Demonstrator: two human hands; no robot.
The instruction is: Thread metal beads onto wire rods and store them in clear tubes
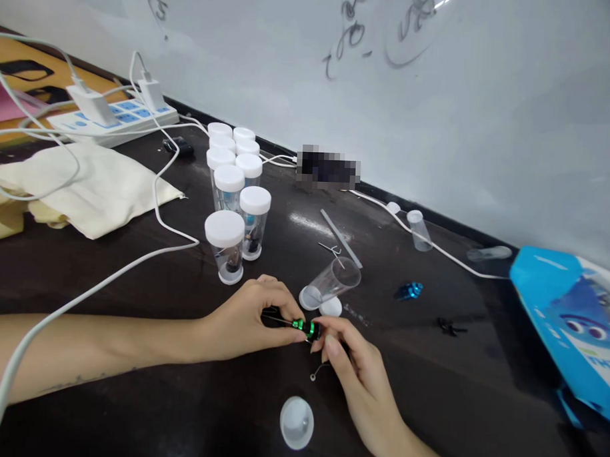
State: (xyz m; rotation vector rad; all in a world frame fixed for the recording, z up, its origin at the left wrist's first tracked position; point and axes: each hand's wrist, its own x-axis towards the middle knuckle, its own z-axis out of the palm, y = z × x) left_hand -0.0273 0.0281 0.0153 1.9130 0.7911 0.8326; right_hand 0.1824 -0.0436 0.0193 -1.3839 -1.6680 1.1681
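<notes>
My left hand (254,320) pinches a small black and green cylindrical part (306,329) between thumb and fingers; thin wires or rods run back from it under the palm. On its other end, the fingertips of my right hand (357,367) are closed. A thin metal piece with a small ring (313,376) hangs or lies just below my right fingers. Beyond the hands an open clear tube (340,278) lies on its side, with a white lid (331,306) beside it. Nearer to me sits a small translucent cup (297,423).
Several white-capped clear jars (225,230) stand behind my left hand. A white cable (149,253) crosses the left side. Right lie a blue metallic part (409,291), black pieces (450,327) and a blue bag (557,317). A power strip (123,119) and cream cloth (94,184) are back left.
</notes>
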